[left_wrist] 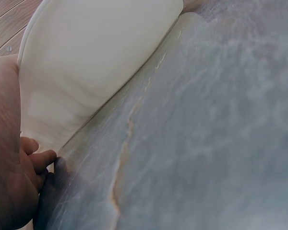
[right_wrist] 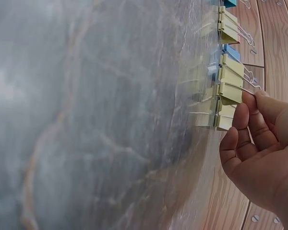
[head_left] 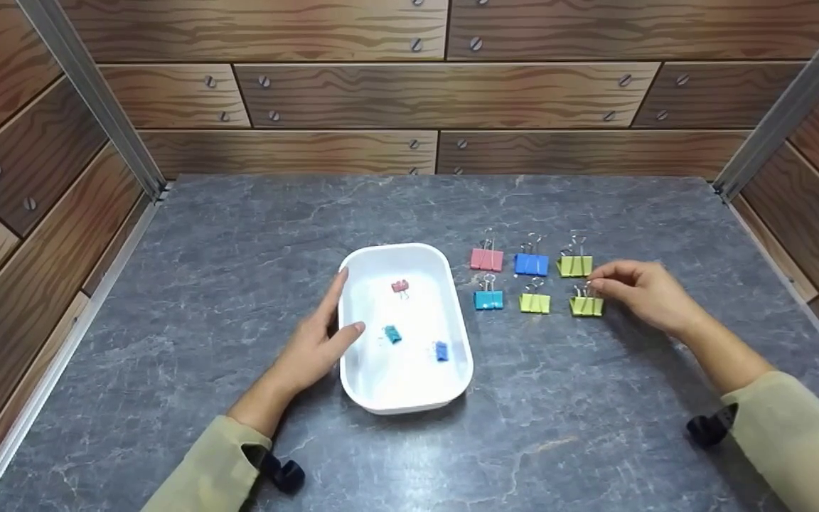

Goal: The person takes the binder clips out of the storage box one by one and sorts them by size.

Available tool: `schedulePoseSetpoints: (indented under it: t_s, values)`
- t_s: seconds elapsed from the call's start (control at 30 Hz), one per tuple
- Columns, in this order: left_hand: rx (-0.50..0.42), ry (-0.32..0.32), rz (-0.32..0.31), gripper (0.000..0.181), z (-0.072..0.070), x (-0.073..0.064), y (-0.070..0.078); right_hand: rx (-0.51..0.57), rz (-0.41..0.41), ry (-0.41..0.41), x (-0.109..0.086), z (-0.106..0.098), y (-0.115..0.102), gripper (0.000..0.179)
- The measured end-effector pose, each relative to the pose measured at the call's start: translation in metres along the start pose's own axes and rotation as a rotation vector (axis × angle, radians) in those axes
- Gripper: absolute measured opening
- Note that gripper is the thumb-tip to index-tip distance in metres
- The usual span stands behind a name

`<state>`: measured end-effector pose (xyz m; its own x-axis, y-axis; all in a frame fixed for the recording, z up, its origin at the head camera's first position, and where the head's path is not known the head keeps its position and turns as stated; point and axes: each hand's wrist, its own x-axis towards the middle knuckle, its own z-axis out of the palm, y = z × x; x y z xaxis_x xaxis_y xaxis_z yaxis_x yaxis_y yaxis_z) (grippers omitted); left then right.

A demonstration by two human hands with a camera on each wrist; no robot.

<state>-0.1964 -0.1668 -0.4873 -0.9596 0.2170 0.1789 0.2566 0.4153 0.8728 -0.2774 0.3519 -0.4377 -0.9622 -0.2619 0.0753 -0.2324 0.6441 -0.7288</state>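
1. Left hand (head_left: 313, 348), seen from where one stands in the room: set at the left side of the white tray (head_left: 395, 387); the thumb reaches over the rim, the fingers lie along the outer wall, and the wall is held between them.
2. Right hand (head_left: 643, 295): thumb and index finger clamped together on the wire handle (right_wrist: 240, 87) of the front right yellow-green clip (head_left: 586, 306); the other fingers curl loosely (best seen at the right wrist); the clip stands on the grey table (head_left: 239, 235).
3. Remaining front row, left to right: teal clip (head_left: 489, 299), middle yellow-green clip (head_left: 534, 304); row behind: pink clip (head_left: 486, 260), blue clip (head_left: 531, 265), rear yellow-green clip (head_left: 575, 267).
4. Inside the tray, well apart: small pink clip (head_left: 399, 286), far end; small teal clip (head_left: 392, 334), near the middle; small blue clip (head_left: 441, 351), toward the right wall.
5. Background: wood-patterned panels (head_left: 352, 96).
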Motion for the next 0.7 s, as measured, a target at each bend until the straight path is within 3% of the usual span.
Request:
schedulePoseSetpoints:
  t_s: [0.7]
  values:
    - [-0.002,-0.004,0.009,0.082,0.0,-0.0002,0.0003,0.022,-0.036,-0.033,0.0026,-0.0052,0.0063,0.025]
